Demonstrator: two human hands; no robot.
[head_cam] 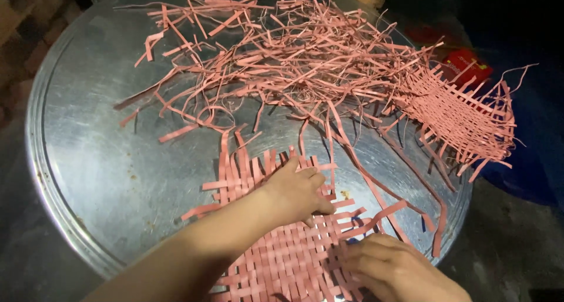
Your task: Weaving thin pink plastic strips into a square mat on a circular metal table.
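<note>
Head view looks down on a pink woven mat [288, 255] made of flat paper strips. The strips go over and under each other, so the mat looks like a checkerboard of little squares. It lies flat at the near edge of a big round metal tray [88, 161], which is the worktop. Loose strip ends stick out along the top and right sides of the mat, and some are bent or curled. A few long strips run from the mat up toward the pile.

Left hand [296, 191] lies flat on the upper part of the mat, palm down. Its fingers [320, 205] are close together and press on the weave; they hold nothing. Right hand [393, 267] rests at the lower right edge of the mat. Its fingers [358, 252] are bent and touch the strip ends there. I cannot tell if they pinch a strip.

Behind the mat, across the far half of the tray, lies a messy pile of loose pink strips [282, 55], thin and tangled. On the right, a second woven piece [458, 117] hangs partly over the tray's rim. Its weave is looser, with gaps, and many ends poke out. Just past it sits a small red thing [467, 64] in the dark.
</note>
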